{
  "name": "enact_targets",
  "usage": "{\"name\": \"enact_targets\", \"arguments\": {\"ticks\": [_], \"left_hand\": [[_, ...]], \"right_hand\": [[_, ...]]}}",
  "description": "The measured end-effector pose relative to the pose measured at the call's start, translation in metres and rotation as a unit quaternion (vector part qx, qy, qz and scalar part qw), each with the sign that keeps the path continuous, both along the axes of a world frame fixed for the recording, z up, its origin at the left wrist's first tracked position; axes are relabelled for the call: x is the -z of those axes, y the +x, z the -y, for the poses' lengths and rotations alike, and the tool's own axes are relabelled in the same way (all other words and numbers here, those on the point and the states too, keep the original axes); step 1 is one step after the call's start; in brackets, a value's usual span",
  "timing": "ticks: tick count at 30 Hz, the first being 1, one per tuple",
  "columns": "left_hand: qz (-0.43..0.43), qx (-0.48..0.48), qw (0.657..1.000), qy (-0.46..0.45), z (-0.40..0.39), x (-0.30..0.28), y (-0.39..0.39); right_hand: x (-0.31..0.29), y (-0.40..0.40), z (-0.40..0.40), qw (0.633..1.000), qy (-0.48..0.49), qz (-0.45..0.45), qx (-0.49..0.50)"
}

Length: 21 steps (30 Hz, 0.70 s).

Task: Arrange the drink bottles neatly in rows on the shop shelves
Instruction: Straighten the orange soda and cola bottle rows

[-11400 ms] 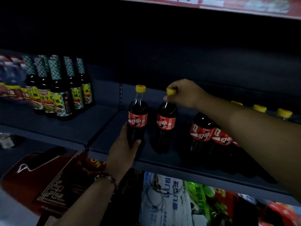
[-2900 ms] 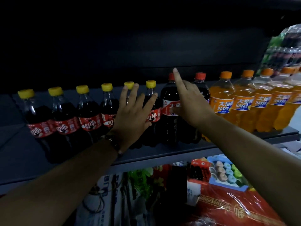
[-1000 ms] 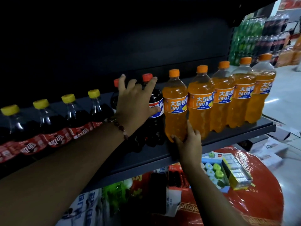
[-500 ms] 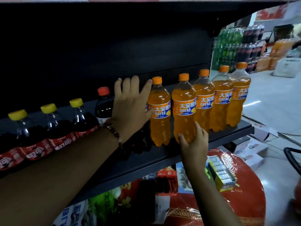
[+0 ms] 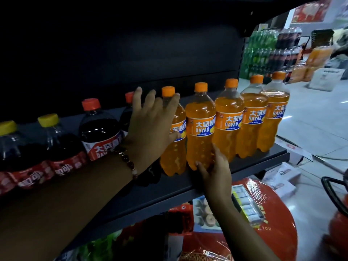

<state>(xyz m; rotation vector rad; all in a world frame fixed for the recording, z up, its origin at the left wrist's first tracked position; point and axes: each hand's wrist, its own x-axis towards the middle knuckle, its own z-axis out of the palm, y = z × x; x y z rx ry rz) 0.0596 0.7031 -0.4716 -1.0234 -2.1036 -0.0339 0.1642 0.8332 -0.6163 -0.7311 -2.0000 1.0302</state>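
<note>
Several orange soda bottles (image 5: pixel 228 119) with orange caps stand in a row at the right end of the dark shelf (image 5: pixel 169 193). Left of them are two dark bottles with red caps (image 5: pixel 99 132), then yellow-capped cola bottles (image 5: pixel 62 146). My left hand (image 5: pixel 152 125) lies flat with spread fingers against the first orange bottle (image 5: pixel 174 159), partly hiding it and the second dark bottle. My right hand (image 5: pixel 214 172) reaches up from below, its straight fingers and thumb pressing the base of the second orange bottle (image 5: pixel 200 127).
Below the shelf lie red wrapped packages (image 5: pixel 263 223) and small boxed goods (image 5: pixel 246 202). Shrink-wrapped stacks of drinks (image 5: pixel 267 51) stand across the tiled aisle at back right. A black handle on a red object (image 5: pixel 335 200) shows at the right edge.
My left hand has slid right, off the dark bottles and onto the first orange bottle. My right hand has moved from the first orange bottle's base to the second's.
</note>
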Motion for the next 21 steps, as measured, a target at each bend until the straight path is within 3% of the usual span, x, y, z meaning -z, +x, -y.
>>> {"name": "enact_targets", "arguments": {"ticks": [8, 14, 17, 21], "left_hand": [[0.015, -0.019, 0.999, 0.024, -0.007, 0.001, 0.012], [-0.008, 0.045, 0.999, 0.026, -0.042, -0.012, 0.027], [0.001, 0.024, 1.000, -0.001, -0.063, -0.011, 0.023], [-0.004, 0.027, 1.000, 0.003, -0.074, -0.003, 0.011]], "right_hand": [[-0.002, 0.016, -0.010, 0.997, -0.031, 0.021, -0.060], [-0.024, 0.037, -0.057, 0.991, -0.123, 0.017, 0.049], [-0.019, 0.026, -0.064, 0.992, -0.085, 0.076, 0.051], [-0.006, 0.013, -0.070, 0.993, -0.020, 0.071, 0.088]]}}
